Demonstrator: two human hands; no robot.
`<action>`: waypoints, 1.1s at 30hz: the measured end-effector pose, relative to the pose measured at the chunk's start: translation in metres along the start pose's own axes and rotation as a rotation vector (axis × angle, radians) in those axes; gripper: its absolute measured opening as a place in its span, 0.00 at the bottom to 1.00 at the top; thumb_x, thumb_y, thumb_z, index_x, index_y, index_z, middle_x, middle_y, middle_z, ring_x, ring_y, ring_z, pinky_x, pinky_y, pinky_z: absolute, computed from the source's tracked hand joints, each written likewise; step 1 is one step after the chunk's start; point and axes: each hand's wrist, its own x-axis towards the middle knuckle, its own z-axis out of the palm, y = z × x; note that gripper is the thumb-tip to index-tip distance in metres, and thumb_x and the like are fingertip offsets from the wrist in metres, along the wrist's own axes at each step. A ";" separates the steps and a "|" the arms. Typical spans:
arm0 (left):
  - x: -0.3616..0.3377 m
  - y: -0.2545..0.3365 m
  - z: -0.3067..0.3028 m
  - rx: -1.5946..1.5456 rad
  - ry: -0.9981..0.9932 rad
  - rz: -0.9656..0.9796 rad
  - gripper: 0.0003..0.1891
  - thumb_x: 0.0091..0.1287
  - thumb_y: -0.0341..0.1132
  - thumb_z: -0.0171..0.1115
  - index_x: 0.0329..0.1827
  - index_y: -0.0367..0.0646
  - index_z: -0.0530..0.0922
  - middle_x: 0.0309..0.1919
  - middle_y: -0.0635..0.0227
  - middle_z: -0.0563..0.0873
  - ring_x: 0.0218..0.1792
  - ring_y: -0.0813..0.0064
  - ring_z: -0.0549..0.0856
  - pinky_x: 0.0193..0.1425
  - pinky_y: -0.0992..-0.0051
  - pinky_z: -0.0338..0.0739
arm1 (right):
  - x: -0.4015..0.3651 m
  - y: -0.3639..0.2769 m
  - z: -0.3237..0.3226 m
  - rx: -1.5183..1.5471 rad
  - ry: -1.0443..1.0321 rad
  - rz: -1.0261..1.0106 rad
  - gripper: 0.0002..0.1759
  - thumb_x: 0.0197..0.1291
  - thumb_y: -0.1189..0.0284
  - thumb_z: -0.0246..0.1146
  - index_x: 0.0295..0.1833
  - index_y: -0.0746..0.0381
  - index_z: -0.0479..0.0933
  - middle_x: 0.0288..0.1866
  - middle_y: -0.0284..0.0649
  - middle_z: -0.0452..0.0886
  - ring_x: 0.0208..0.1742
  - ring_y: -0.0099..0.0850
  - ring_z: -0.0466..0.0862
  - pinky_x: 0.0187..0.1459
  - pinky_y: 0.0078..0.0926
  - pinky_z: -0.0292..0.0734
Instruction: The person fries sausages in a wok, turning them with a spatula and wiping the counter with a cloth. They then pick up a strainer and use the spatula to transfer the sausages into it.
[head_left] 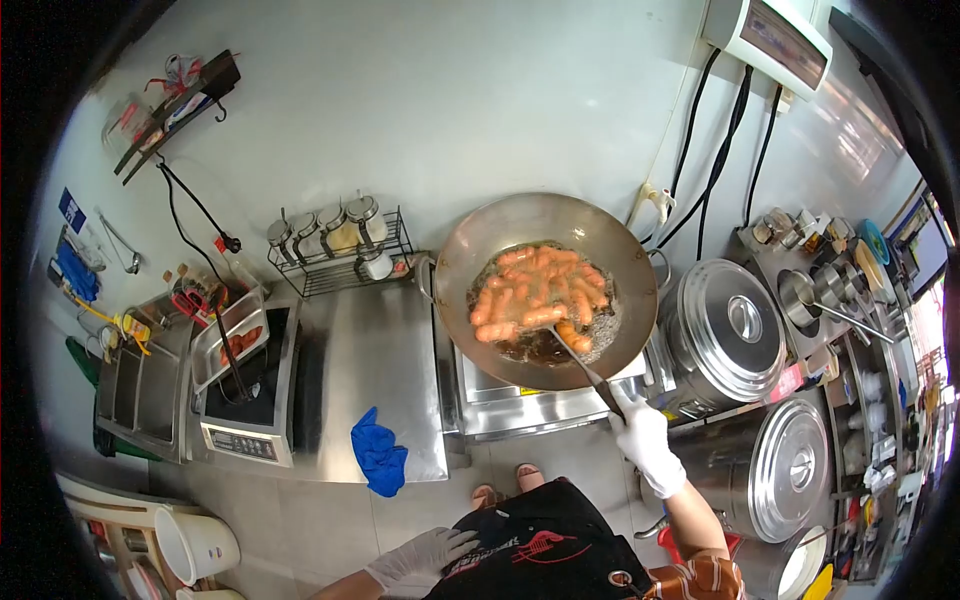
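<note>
In the head view, a large wok (630,240) on the stove holds bubbling oil and several orange-pink sausages (540,290) gathered in its middle. My right hand (648,445), in a white glove, is closed around the dark handle of a metal spatula (582,362). The spatula reaches over the wok's front right rim into the oil, and its tip is partly hidden among the sausages. Also gloved, my left hand (432,553) lies with its fingers stretched out against the black apron (540,545), holding nothing.
Left of the wok is a steel counter (375,340) with a blue cloth (378,452) at its front edge and a seasoning rack (345,250) behind. A metal tray (205,362) with sausages sits by an induction cooker (248,440). Lidded pots (725,320) stand at the right.
</note>
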 end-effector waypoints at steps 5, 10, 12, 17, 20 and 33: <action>-0.001 0.003 0.000 -0.032 -0.008 -0.040 0.23 0.74 0.42 0.47 0.67 0.41 0.67 0.66 0.59 0.72 0.57 0.61 0.78 0.64 0.64 0.72 | 0.043 -0.009 0.034 -0.011 0.079 -0.023 0.30 0.55 0.71 0.65 0.66 0.59 0.73 0.34 0.50 0.79 0.30 0.47 0.82 0.33 0.42 0.77; -0.001 0.004 0.003 0.024 0.020 0.004 0.30 0.61 0.39 0.57 0.68 0.40 0.65 0.67 0.54 0.71 0.56 0.58 0.79 0.59 0.64 0.73 | 0.084 -0.001 0.057 -0.132 0.145 -0.087 0.28 0.58 0.69 0.61 0.66 0.62 0.72 0.30 0.47 0.76 0.26 0.41 0.82 0.27 0.38 0.76; -0.001 0.006 0.001 0.041 0.041 0.007 0.30 0.61 0.38 0.57 0.68 0.40 0.65 0.67 0.55 0.71 0.55 0.58 0.80 0.59 0.64 0.73 | 0.096 0.005 0.060 -0.209 0.160 -0.076 0.27 0.58 0.71 0.59 0.65 0.62 0.73 0.30 0.46 0.76 0.25 0.39 0.82 0.26 0.37 0.75; 0.003 0.017 -0.011 0.043 -0.072 -0.091 0.23 0.74 0.41 0.46 0.68 0.41 0.67 0.68 0.61 0.70 0.59 0.63 0.76 0.66 0.66 0.69 | 0.101 0.035 0.058 -0.387 0.235 -0.158 0.29 0.57 0.74 0.58 0.67 0.60 0.71 0.32 0.45 0.76 0.22 0.39 0.80 0.21 0.37 0.73; 0.004 0.017 -0.009 0.090 -0.079 -0.081 0.23 0.74 0.42 0.47 0.67 0.42 0.68 0.69 0.62 0.70 0.59 0.63 0.77 0.65 0.66 0.69 | 0.091 0.040 0.038 -0.491 0.127 -0.093 0.32 0.55 0.75 0.58 0.69 0.58 0.70 0.33 0.44 0.76 0.28 0.36 0.82 0.26 0.35 0.76; 0.014 0.009 -0.012 0.026 -0.073 -0.039 0.24 0.73 0.44 0.51 0.67 0.41 0.68 0.68 0.60 0.71 0.60 0.61 0.77 0.66 0.64 0.70 | 0.002 0.053 -0.043 -0.026 0.118 0.119 0.34 0.55 0.72 0.65 0.70 0.54 0.69 0.38 0.48 0.79 0.36 0.47 0.83 0.38 0.41 0.78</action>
